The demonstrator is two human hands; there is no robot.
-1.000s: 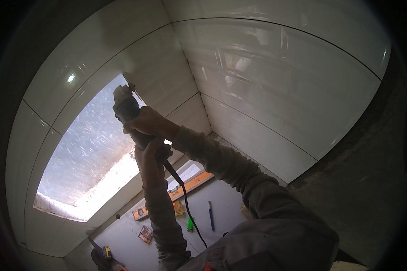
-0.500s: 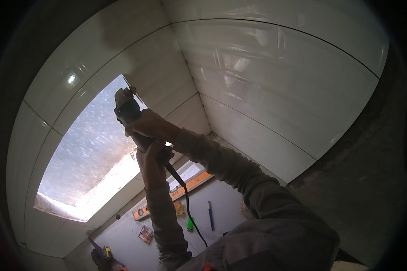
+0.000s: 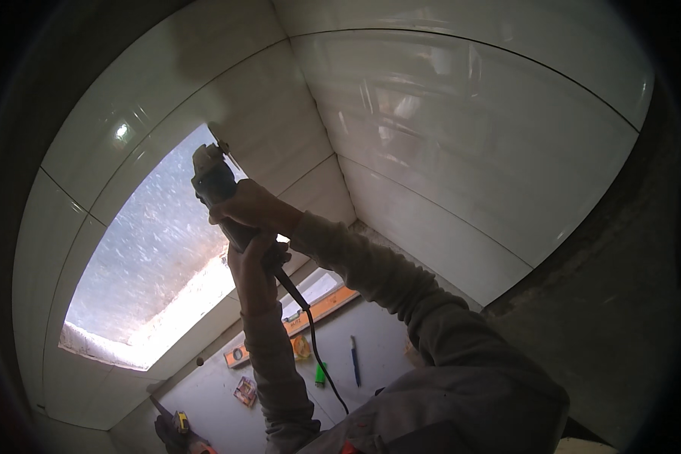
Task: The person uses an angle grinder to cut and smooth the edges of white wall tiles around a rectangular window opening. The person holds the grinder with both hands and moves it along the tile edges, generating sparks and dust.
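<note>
A: Left hand?
B: Clamped around the angle grinder rear handle.
A: Right hand?
B: Wrapped tight over the grinder body; the tool head meets the white wall tile edge beside the rough opening.

Grinder against wall, level below
</note>
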